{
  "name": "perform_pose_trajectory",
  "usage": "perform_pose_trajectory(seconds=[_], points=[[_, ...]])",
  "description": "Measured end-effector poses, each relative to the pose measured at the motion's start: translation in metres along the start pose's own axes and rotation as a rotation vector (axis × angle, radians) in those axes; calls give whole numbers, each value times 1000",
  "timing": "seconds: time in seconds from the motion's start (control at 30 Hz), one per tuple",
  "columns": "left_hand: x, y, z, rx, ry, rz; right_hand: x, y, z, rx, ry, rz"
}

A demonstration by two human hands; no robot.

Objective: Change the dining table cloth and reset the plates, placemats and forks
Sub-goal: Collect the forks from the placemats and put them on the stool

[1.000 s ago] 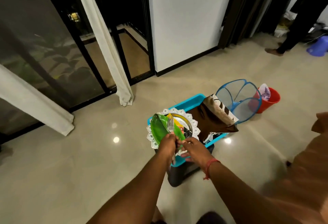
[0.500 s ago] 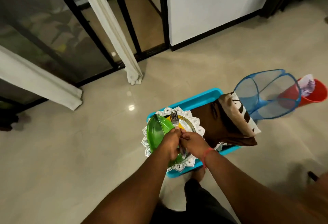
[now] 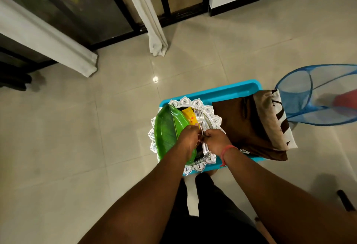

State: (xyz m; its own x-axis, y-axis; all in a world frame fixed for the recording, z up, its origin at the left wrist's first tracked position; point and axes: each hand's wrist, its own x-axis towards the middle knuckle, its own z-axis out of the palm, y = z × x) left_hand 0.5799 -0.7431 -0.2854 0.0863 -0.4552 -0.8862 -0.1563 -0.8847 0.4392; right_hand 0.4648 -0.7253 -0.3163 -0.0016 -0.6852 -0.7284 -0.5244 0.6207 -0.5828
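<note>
Here, in the head view, both hands meet just right of the frame's centre, over a stack of tableware. The left hand (image 3: pixel 188 137) curls its fingers round the lower edge of the green leaf-shaped plates (image 3: pixel 166 129) and the fork handles; the right hand (image 3: pixel 215 139), with a red thread at the wrist, pinches the forks (image 3: pixel 200 119) from the other side, so the two hands nearly touch. The fork tines point toward the top of the frame, above the knuckles, lying beside a yellow item (image 3: pixel 189 117) that is too small to identify. Under these lies a silver placemat (image 3: pixel 212 116) with a scalloped border, showing round both hands. The stack rests on a blue tray (image 3: pixel 228 92), which also carries a folded brown cloth (image 3: pixel 251 127) just right of the right hand. At the right edge of the frame sits a blue mesh hamper (image 3: pixel 316 98), on the tiled floor (image 3: pixel 77 127). White curtains (image 3: pixel 146 11) hang at upper left.
</note>
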Motion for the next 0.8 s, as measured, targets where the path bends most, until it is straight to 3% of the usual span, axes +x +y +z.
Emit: perform_pose_trajectory(seconds=[0.37,0.8], points=[[-2,-14,-31,-52,121,64,9,14,6,-242,-3,81],[0,-44,-51,34,114,45,21,8,27,-320,51,59]])
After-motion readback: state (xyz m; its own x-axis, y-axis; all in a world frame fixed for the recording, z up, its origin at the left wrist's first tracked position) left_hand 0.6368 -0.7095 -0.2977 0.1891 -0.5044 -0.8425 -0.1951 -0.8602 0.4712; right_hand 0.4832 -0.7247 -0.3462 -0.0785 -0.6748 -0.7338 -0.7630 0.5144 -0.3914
